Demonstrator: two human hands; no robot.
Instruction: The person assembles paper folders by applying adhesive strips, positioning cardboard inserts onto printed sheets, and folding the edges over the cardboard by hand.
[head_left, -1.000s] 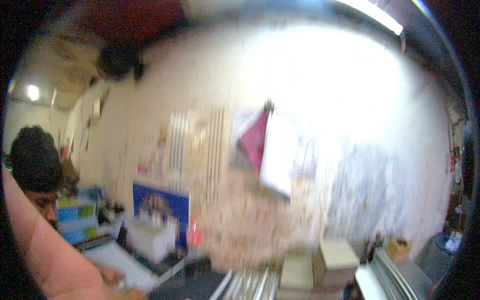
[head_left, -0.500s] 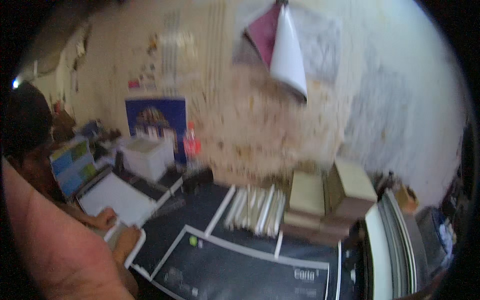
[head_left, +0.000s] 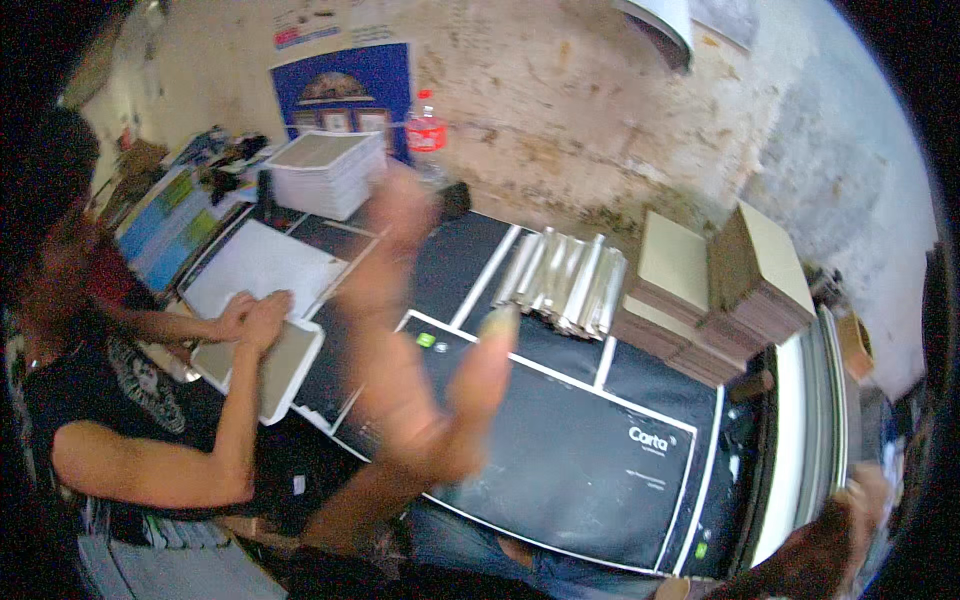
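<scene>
My left hand point(head_left: 420, 400) is raised over the dark table mat point(head_left: 560, 450), blurred, its thumb and fingers spread with nothing between them. At the lower right, my right hand point(head_left: 862, 500) is beside the curved white and grey sheets point(head_left: 815, 440). Blur and dimness hide its fingers, so a grip on them cannot be made out. Past my left hand lies a bundle of silvery-white strips point(head_left: 563, 280). Stacks of brown-edged boards point(head_left: 672, 265) stand to the right of the strips.
To the left, another person point(head_left: 150, 400) presses both hands on a white-edged grey board point(head_left: 290, 370). Behind are a white sheet point(head_left: 260, 268), a white block of stacked sheets point(head_left: 325, 185) and a red-labelled bottle point(head_left: 426, 135). A stained wall point(head_left: 540, 120) backs the table.
My view has tipped down and shifted left. A large blurred hand close at the left is gone; my left hand now shows spread over the mat, and my right hand has come into view.
</scene>
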